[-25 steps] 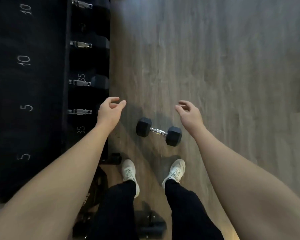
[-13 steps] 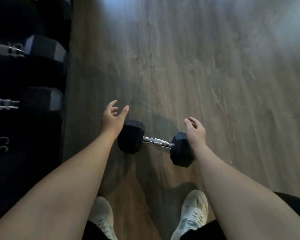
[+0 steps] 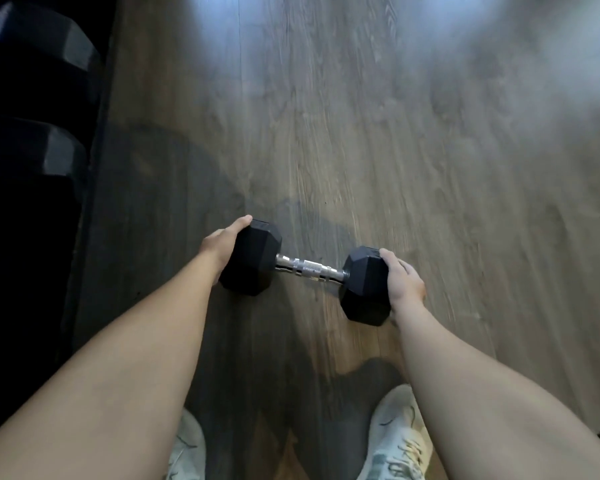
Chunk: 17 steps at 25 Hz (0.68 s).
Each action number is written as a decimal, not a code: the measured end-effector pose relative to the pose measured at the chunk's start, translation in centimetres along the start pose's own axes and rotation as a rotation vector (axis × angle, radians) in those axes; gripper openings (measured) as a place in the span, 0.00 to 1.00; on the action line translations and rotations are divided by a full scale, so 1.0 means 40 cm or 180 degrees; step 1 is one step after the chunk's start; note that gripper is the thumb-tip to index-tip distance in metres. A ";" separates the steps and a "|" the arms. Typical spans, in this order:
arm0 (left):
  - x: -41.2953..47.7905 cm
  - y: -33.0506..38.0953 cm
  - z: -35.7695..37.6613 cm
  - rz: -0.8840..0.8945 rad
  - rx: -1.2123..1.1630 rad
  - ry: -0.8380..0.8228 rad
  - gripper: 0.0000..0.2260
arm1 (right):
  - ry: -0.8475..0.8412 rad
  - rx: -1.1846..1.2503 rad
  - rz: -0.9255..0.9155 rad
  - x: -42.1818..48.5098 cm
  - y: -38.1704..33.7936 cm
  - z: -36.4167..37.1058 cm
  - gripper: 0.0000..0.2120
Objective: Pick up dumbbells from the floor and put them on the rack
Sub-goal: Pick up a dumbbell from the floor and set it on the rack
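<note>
A black hex dumbbell (image 3: 307,268) with a knurled metal handle lies on the wood floor just ahead of my feet. My left hand (image 3: 224,242) is cupped around the outer face of its left head. My right hand (image 3: 402,282) wraps the outer face of its right head. Both heads still rest on the floor. The dark rack (image 3: 32,168) fills the left edge, with two large black dumbbell heads (image 3: 54,147) stored on it.
The grey-brown wood floor (image 3: 430,150) stretches ahead and to the right. My two white sneakers (image 3: 399,441) stand at the bottom edge, one on each side below the dumbbell.
I have bent lower and the view has closed in on the floor. Both hands went from hovering open beside the dumbbell to gripping its two heads.
</note>
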<state>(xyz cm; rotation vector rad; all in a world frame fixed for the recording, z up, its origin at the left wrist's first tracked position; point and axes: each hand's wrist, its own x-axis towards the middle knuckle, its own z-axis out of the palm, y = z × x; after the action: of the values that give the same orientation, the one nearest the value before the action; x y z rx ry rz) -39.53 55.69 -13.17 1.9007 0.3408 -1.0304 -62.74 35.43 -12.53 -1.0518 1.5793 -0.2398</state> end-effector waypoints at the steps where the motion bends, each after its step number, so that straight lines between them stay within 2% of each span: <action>1: 0.002 -0.004 -0.005 -0.0143 -0.0088 -0.0299 0.34 | -0.0144 0.0101 0.0166 0.010 0.002 -0.003 0.23; 3: 0.012 -0.012 -0.011 -0.0240 -0.0148 -0.0601 0.35 | -0.0541 0.0110 0.0445 0.028 0.004 -0.009 0.25; 6: 0.026 -0.013 -0.011 -0.0267 -0.0184 -0.0542 0.35 | -0.0874 -0.0094 0.0541 0.043 0.008 -0.015 0.29; 13: 0.017 0.011 -0.009 -0.0411 -0.0071 -0.0683 0.26 | -0.0948 -0.0155 0.0502 0.060 0.020 -0.022 0.31; 17: 0.017 0.008 0.005 -0.0337 -0.0234 -0.0487 0.25 | -0.0816 -0.0022 0.0507 0.063 0.023 -0.020 0.33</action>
<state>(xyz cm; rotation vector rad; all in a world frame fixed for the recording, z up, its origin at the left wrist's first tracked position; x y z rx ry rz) -39.02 55.23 -13.55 1.7419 0.3886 -1.2098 -63.71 33.84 -14.60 -0.9172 1.4227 0.0095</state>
